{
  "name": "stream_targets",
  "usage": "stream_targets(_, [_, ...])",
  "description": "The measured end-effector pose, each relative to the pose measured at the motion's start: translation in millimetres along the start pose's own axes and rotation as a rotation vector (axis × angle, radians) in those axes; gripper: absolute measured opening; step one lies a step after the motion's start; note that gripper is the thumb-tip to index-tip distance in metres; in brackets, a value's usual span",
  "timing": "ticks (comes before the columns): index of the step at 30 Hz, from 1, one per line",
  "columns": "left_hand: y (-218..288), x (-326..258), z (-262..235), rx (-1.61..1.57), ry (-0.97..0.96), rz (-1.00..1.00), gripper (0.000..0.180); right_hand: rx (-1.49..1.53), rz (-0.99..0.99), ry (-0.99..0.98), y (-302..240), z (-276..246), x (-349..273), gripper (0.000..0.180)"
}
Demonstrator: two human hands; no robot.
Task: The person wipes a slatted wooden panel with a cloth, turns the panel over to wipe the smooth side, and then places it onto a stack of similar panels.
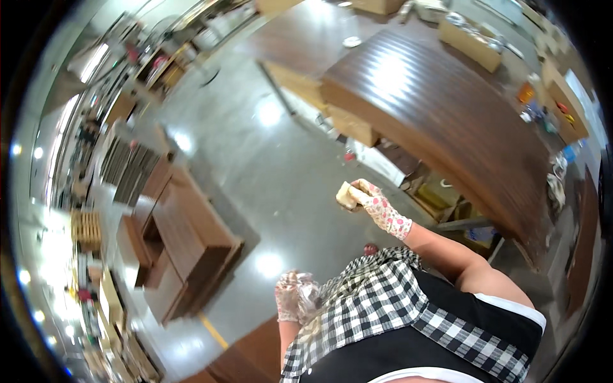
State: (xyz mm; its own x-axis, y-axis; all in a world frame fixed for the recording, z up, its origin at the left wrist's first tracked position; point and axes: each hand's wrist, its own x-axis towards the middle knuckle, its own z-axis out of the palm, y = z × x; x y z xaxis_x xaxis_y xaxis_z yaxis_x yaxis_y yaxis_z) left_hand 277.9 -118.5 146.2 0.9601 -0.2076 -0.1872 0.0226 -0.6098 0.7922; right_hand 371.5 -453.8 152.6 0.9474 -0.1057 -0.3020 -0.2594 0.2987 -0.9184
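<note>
My right hand (pixel 383 211), in a thin floral glove, is out in front over the floor. Its fingers pinch a cream-coloured wad (pixel 347 195) that looks like a folded cloth or sponge pad. Close to my waist, my left hand (pixel 288 299) wears a matching glove and is curled around a crumpled whitish, partly see-through wrap (pixel 309 295), which looks like plastic. A black-and-white checked apron (pixel 370 297) hangs beside it. To the right of my right hand lies a glossy dark brown wooden panel (pixel 434 108) with a thick, smooth edge.
The panel rests on a brown worktable (pixel 287 38). A cardboard box (pixel 469 41) and a clear cup (pixel 350 39) stand on the table, with bottles (pixel 527 92) at the right. Brown furniture (pixel 191 233) stands on the left floor, near stacked boards (pixel 128 167). Shelves under the table hold clutter.
</note>
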Motion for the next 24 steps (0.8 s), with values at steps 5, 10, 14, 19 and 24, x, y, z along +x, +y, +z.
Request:
stream_targets(5, [90,167,12,-0.878,0.207,-0.085,0.023,-0.013,-0.345,0.392,-109,-81,7,0.025])
stream_targets(10, [272,339,47,-0.677,0.059,0.686,0.039,-0.041,-0.777,0.827,-219,-174,36,0.03])
stream_targets(14, [368,400,105,-0.412,-0.362,0.984,0.046,0.037,-0.867,0.904,-267,-213,86,0.026])
stream_targets(19, [388,473,150,0.443,-0.446,1.274,0.059,0.005,-0.871,1.142,-267,-278,99,0.028])
stream_targets(24, [346,615,161,0.152,-0.443,0.923,0.051,-0.146,-0.745,1.176,-249,-273,72,0.027])
